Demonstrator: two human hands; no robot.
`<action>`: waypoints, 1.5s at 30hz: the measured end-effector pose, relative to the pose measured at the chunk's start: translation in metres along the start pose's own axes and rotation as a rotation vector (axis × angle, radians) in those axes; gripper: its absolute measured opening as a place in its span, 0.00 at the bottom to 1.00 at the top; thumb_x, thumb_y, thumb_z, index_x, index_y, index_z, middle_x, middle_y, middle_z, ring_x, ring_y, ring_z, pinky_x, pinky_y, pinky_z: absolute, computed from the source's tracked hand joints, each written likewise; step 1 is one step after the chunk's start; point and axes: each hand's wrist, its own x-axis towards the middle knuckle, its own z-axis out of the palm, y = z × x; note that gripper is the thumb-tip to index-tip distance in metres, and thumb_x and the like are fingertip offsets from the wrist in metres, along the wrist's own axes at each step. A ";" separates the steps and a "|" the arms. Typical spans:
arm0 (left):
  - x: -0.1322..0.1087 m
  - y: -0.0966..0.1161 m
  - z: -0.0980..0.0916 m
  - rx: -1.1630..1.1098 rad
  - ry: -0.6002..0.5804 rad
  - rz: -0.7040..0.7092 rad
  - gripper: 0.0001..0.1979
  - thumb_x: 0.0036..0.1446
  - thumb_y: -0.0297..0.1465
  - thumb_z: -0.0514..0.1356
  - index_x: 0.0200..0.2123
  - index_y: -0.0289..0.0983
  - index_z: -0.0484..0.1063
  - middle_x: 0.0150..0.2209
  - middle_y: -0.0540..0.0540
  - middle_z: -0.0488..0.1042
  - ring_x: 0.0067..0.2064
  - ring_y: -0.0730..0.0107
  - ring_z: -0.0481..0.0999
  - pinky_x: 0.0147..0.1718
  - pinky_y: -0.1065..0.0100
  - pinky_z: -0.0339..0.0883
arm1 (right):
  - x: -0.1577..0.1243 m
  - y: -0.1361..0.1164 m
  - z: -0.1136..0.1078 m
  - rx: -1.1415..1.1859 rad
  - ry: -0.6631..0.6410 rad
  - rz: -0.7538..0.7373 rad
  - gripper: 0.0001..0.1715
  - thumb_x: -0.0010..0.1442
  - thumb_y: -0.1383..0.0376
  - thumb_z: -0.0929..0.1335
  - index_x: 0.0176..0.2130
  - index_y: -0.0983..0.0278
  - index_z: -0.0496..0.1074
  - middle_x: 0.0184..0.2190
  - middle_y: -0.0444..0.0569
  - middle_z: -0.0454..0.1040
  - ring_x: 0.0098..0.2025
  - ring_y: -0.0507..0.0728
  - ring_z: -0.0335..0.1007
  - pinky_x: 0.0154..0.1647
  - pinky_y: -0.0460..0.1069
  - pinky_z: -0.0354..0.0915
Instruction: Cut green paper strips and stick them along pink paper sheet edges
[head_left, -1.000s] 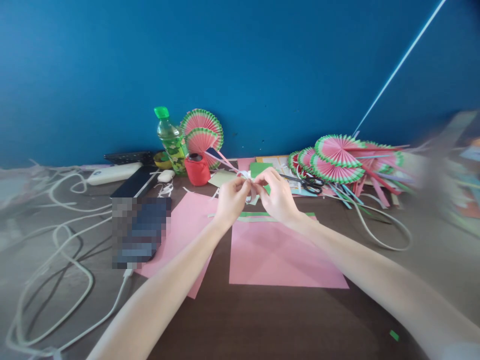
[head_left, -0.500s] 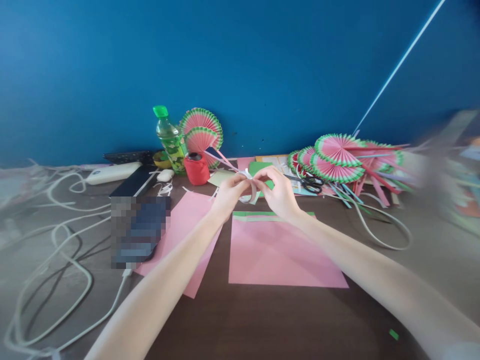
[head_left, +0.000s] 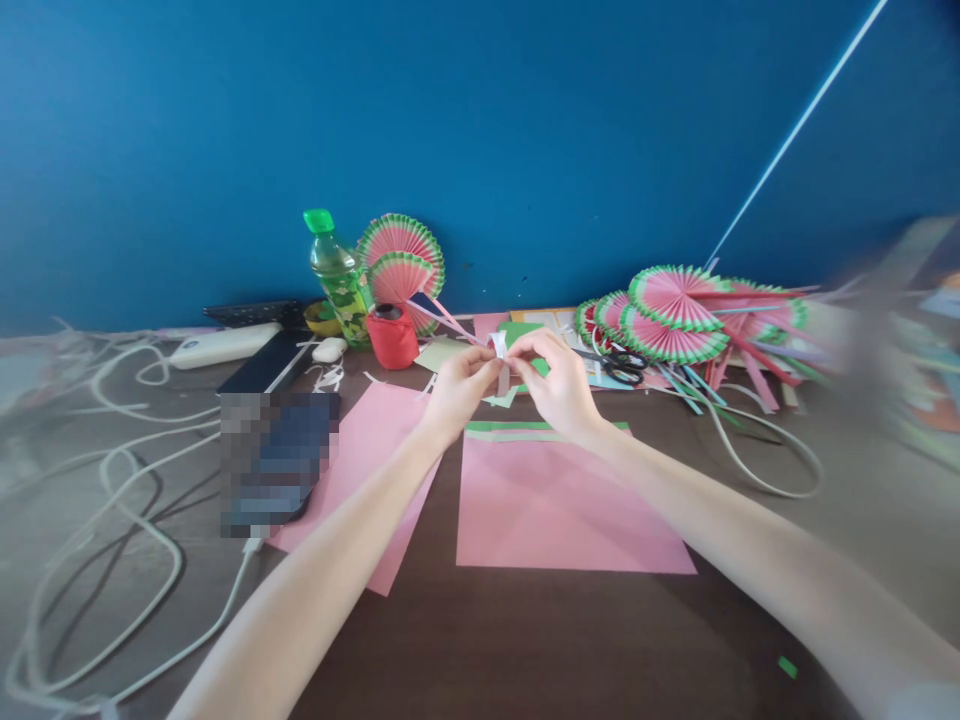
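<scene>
Above the far edge of a pink paper sheet [head_left: 555, 515], my left hand [head_left: 457, 395] and my right hand [head_left: 556, 385] meet, almost touching. A whitish strip, apparently tape [head_left: 503, 372], is pinched between the fingertips of both. Its upper end sticks up over the fingers and a narrow tail hangs below them. The pink sheet lies flat, with a green paper strip [head_left: 487, 430] and a paler band along its far edge. Part of that edge is hidden by my right wrist. A second pink sheet [head_left: 382, 440] lies under my left forearm.
Pleated pink-and-green paper fans [head_left: 675, 315] are piled at the back right, near black scissors [head_left: 624, 367]. A green-capped bottle [head_left: 336, 275] and a red container [head_left: 392, 337] stand at the back left. A phone [head_left: 289, 460] and looping white cables [head_left: 176, 560] occupy the left.
The whitish strip, curled below my fingers before, now hangs straighter, and its upper end stands higher. Both hands stay in nearly the same place.
</scene>
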 end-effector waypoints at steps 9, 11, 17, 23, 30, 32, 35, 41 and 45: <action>-0.003 -0.003 0.003 -0.075 0.008 0.021 0.07 0.43 0.32 0.60 0.24 0.34 0.67 0.21 0.52 0.69 0.25 0.75 0.71 0.29 0.71 0.65 | -0.005 -0.003 0.003 -0.071 0.024 -0.121 0.09 0.56 0.74 0.62 0.29 0.61 0.64 0.31 0.48 0.68 0.37 0.54 0.66 0.39 0.51 0.63; -0.002 -0.003 0.003 -0.115 0.031 0.025 0.06 0.43 0.31 0.59 0.22 0.34 0.66 0.18 0.54 0.67 0.23 0.77 0.69 0.29 0.71 0.65 | -0.006 -0.005 0.004 -0.069 0.012 -0.118 0.09 0.57 0.74 0.61 0.30 0.61 0.63 0.32 0.48 0.69 0.38 0.54 0.67 0.39 0.51 0.63; 0.004 -0.004 0.000 -0.180 0.034 -0.006 0.08 0.43 0.32 0.60 0.27 0.33 0.67 0.21 0.51 0.71 0.25 0.75 0.72 0.33 0.68 0.66 | -0.007 -0.006 0.006 -0.022 0.013 -0.044 0.08 0.58 0.72 0.62 0.29 0.61 0.65 0.34 0.48 0.72 0.40 0.54 0.69 0.42 0.51 0.63; 0.005 -0.004 -0.002 -0.111 0.012 0.024 0.09 0.41 0.25 0.60 0.31 0.32 0.68 0.24 0.50 0.73 0.25 0.77 0.70 0.30 0.72 0.64 | -0.004 -0.002 0.006 0.064 0.012 0.030 0.05 0.57 0.70 0.64 0.30 0.62 0.66 0.34 0.48 0.71 0.40 0.54 0.68 0.43 0.51 0.63; 0.004 -0.002 -0.002 -0.049 0.041 0.020 0.09 0.43 0.24 0.58 0.32 0.32 0.69 0.24 0.50 0.73 0.24 0.77 0.71 0.27 0.72 0.64 | -0.007 -0.003 0.007 0.031 0.002 0.020 0.06 0.55 0.71 0.65 0.28 0.61 0.64 0.35 0.48 0.71 0.40 0.55 0.68 0.43 0.53 0.63; 0.004 0.000 -0.004 -0.076 0.037 0.006 0.09 0.44 0.25 0.59 0.33 0.31 0.69 0.25 0.48 0.74 0.26 0.75 0.73 0.31 0.70 0.67 | -0.008 -0.004 0.008 0.071 -0.037 0.046 0.06 0.56 0.70 0.64 0.28 0.61 0.63 0.37 0.49 0.72 0.43 0.55 0.68 0.46 0.53 0.63; 0.006 0.001 -0.007 -0.099 0.041 0.013 0.10 0.46 0.27 0.59 0.35 0.30 0.69 0.28 0.45 0.75 0.29 0.72 0.75 0.35 0.66 0.69 | -0.009 -0.008 0.008 0.129 -0.084 0.066 0.05 0.57 0.70 0.64 0.29 0.61 0.63 0.41 0.49 0.72 0.49 0.56 0.66 0.50 0.54 0.60; 0.009 0.001 -0.011 -0.140 -0.059 0.018 0.13 0.47 0.29 0.59 0.38 0.31 0.69 0.36 0.42 0.76 0.36 0.68 0.76 0.37 0.67 0.68 | -0.002 -0.009 0.003 0.089 -0.017 0.086 0.04 0.57 0.69 0.64 0.31 0.61 0.66 0.36 0.47 0.71 0.41 0.54 0.67 0.43 0.52 0.64; 0.010 -0.003 -0.011 -0.139 -0.137 0.005 0.23 0.42 0.23 0.59 0.46 0.32 0.65 0.39 0.43 0.75 0.35 0.70 0.76 0.35 0.69 0.66 | 0.001 -0.007 0.001 0.150 -0.022 0.163 0.03 0.57 0.69 0.63 0.33 0.61 0.65 0.33 0.45 0.70 0.35 0.52 0.68 0.39 0.51 0.66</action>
